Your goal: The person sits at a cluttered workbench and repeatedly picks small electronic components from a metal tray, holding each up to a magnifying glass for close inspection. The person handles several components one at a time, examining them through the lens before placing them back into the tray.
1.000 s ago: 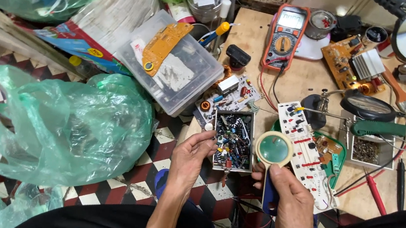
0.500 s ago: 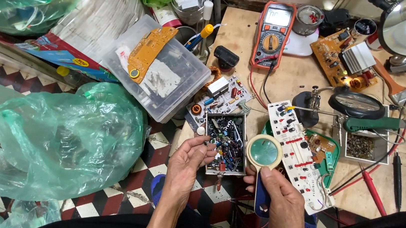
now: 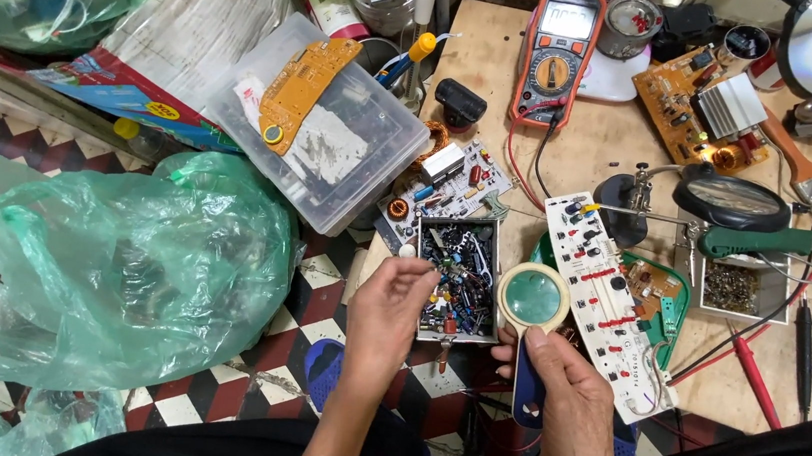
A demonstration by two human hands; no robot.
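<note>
Overhanging the bench edge (image 3: 361, 274), the small parts tray (image 3: 459, 279) risks tipping and spilling onto the tiled floor (image 3: 320, 279). Left hand (image 3: 396, 302) pinches at its near rim; right hand (image 3: 564, 396) grips a magnifying glass (image 3: 531, 300) beside it. Circuit boards (image 3: 605, 299) crowd the right; open room lies only toward the green bag (image 3: 121, 258).

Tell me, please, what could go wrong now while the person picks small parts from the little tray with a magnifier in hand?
1. The small tray of loose components sits at the workbench edge; a nudge from the left hand could tip it onto the floor.
2. The right hand holds the magnifying glass beside the white circuit board, which overhangs the edge and might be knocked off.
</note>
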